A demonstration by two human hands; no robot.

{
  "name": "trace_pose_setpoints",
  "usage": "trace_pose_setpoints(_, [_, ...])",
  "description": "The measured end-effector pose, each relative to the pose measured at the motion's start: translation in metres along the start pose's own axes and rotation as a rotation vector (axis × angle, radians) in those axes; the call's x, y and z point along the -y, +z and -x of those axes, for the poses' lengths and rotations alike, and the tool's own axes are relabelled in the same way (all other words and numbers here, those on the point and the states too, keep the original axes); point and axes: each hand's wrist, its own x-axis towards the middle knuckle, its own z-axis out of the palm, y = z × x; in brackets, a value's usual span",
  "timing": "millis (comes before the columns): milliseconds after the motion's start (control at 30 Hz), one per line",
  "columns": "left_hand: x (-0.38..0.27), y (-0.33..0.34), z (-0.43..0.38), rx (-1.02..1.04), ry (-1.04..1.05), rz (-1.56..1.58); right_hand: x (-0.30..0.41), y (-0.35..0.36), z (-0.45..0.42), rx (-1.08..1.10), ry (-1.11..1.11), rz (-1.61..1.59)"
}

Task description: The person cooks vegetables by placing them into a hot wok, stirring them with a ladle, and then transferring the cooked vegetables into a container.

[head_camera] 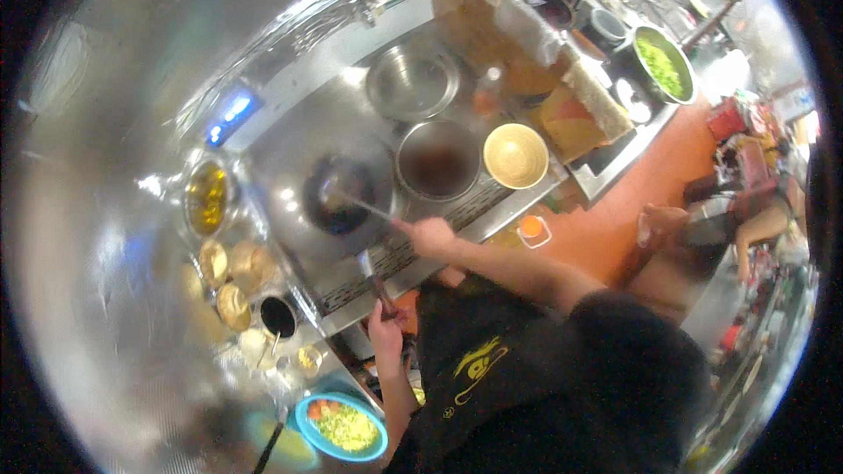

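A dark wok (pixel 352 220) sits on the steel stove top, and its contents are blurred. My left hand (pixel 386 332) is closed around the wok's handle (pixel 377 283), which points back towards my body. My right hand (pixel 431 237) grips the handle of a ladle (pixel 369 207) whose head is inside the wok. Right of the wok stands a pot (pixel 402 174) holding a brown content that is out of focus. Next to that pot is a pale yellow bowl (pixel 516 156).
Behind is a round steel basin (pixel 411 82). Along the left side stand an oil container (pixel 209 197), seasoning tubs (pixel 234 307) and a blue basin (pixel 299 416) of chopped vegetables. A large pot (pixel 688 79) of greens stands far right. Another person's hand (pixel 662 220) shows at right.
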Motion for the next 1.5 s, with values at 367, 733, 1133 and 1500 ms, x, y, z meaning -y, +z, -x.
trace_pose_setpoints(367, [0.026,-0.019,-0.006,0.280,0.024,-0.215,-0.111,0.018,0.153,-0.167,0.336,-0.387])
trace_pose_setpoints(733, [0.063,0.134,0.077,0.303,0.124,-0.294,-0.568,-0.093,0.342,-1.253,0.807,-1.703])
trace_pose_setpoints(1133, [0.282,0.315,0.056,-0.121,-0.237,-0.824,-0.869,-0.265,0.336,-1.526,0.828,-1.917])
trace_pose_setpoints(1500, [0.335,0.460,0.074,0.263,0.057,-1.260,-0.839,-0.183,0.519,-1.505,0.696,-1.722])
